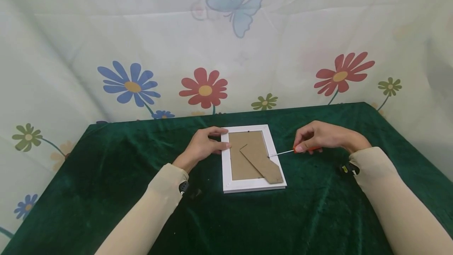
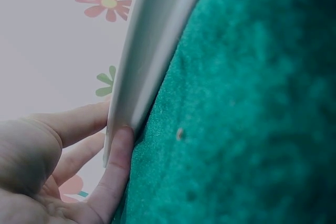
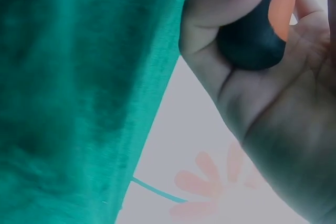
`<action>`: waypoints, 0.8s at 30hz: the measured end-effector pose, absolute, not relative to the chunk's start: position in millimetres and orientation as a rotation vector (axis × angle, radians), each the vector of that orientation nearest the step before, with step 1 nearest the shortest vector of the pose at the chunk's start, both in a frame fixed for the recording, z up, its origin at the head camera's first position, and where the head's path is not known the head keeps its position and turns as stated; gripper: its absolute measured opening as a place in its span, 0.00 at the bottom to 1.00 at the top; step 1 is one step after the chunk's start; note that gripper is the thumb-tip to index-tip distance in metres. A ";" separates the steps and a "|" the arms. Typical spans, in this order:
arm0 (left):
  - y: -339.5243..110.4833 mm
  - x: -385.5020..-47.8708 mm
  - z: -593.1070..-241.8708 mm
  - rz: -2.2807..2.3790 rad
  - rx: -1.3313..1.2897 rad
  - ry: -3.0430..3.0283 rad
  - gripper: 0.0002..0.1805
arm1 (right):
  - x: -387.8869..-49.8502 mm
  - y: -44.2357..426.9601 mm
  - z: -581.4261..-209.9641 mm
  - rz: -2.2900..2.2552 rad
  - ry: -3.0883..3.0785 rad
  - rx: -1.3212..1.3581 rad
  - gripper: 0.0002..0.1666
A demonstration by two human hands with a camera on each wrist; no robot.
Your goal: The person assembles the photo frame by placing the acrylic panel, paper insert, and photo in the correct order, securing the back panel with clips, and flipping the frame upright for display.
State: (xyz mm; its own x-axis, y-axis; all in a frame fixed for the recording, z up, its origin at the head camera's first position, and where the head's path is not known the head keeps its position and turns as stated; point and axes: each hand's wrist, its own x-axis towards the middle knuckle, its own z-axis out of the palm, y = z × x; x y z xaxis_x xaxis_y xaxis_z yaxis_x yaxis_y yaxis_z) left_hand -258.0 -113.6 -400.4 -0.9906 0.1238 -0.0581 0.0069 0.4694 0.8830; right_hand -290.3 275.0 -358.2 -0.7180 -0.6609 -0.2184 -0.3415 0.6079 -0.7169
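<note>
- Fingers of the left hand (image 1: 201, 143) grip the left edge of a white picture frame (image 1: 227, 168), which lies back-up just right of them.
- Fingers of the right hand (image 1: 320, 135) curl round the orange-and-black handle of a screwdriver (image 1: 295, 150); its shaft points left from them, tip at the frame's inner right edge.
- Both forearms, in pale sleeves (image 1: 159, 192), reach forward and inward; the right wrist bends toward the frame.
- Between the two hands' fingers, the frame's brown backing (image 1: 240, 164) carries a slanted stand (image 1: 269, 168).
- Beneath the fingers spreads green velvety cloth (image 1: 106, 176); beyond them hangs a white sheet (image 1: 141, 38) printed with flowers and a butterfly (image 1: 235, 5).
</note>
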 end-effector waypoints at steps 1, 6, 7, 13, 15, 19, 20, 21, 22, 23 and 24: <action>-113.5 -258.2 -400.2 1.558 0.118 2.593 0.32 | -289.7 274.4 -356.2 -0.907 2.373 -0.790 0.07; -113.1 -259.0 -399.5 1.560 0.120 2.594 0.32 | -286.8 271.5 -349.3 -0.874 2.391 -0.779 0.07; -112.9 -258.9 -399.3 1.560 0.118 2.593 0.32 | -286.3 271.1 -348.7 -0.873 2.392 -0.776 0.07; -111.3 -257.4 -399.2 1.555 0.114 2.593 0.32 | -282.6 269.5 -347.5 -0.860 2.405 -0.756 0.07; -110.8 -257.2 -399.3 1.549 0.119 2.597 0.32 | -281.2 268.7 -346.3 -0.845 2.412 -0.746 0.07; -110.9 -257.7 -400.0 1.545 0.118 2.604 0.32 | -280.5 264.2 -340.4 -0.801 2.437 -0.741 0.07; -111.2 -257.8 -400.1 1.545 0.116 2.605 0.32 | -280.8 262.6 -338.2 -0.786 2.443 -0.746 0.07; -111.5 -258.0 -400.1 1.545 0.114 2.605 0.32 | -281.3 260.8 -335.9 -0.772 2.446 -0.753 0.07; -111.8 -258.1 -400.1 1.545 0.113 2.604 0.32 | -282.0 259.0 -333.7 -0.758 2.446 -0.759 0.07; -112.1 -257.9 -399.8 1.545 0.112 2.603 0.32 | -282.6 257.2 -331.4 -0.745 2.445 -0.767 0.06; -112.5 -258.0 -399.8 1.544 0.111 2.603 0.32 | -283.4 255.3 -329.1 -0.738 2.437 -0.775 0.06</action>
State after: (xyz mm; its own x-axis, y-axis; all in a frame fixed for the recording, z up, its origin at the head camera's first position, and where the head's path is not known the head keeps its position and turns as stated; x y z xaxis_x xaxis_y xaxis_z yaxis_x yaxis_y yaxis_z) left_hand -258.0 -112.5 -399.8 -0.9909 0.1205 -0.0594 0.0057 0.4791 0.8777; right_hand -283.4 255.3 -329.1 -0.7272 -0.6310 -0.2702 -0.3751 0.6951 -0.6133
